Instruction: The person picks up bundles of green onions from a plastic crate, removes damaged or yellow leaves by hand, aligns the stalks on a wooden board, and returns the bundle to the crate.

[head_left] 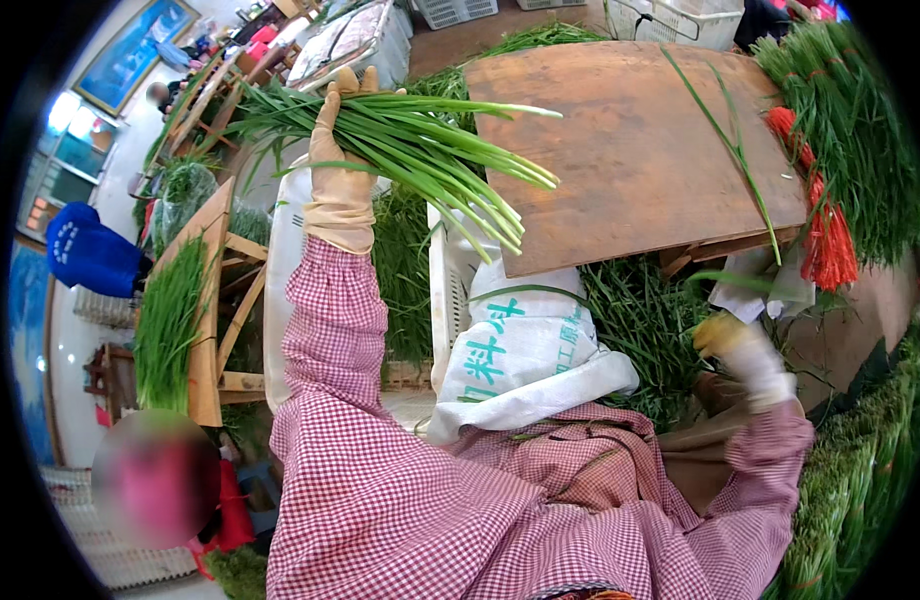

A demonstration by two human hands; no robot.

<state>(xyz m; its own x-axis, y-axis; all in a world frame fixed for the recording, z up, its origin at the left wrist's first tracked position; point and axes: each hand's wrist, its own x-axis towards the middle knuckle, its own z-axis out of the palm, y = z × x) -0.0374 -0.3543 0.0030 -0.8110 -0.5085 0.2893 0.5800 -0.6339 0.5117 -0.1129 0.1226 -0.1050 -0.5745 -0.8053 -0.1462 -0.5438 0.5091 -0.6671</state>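
My left hand [325,140], in a pale glove, is raised at the upper left and closed round a bunch of garlic chives [420,140]. Their white stem ends point right, over the left edge of a brown wooden board [600,130]. Two loose chive leaves [735,150] lie on the board. Low on the right, my right hand [725,340], in a yellowish glove, is smeared by motion, so its fingers cannot be made out. A blurred green leaf [750,281] is just above it. Loose chives [640,320] lie between the board and my lap.
A white printed sack [520,350] covers my lap beside a white crate [445,300]. Red ties [828,235] hang off the board's right corner, by stacked chive bundles [850,130]. More bundles [860,490] lie lower right. Other people, including one in blue [90,250], are on the left.
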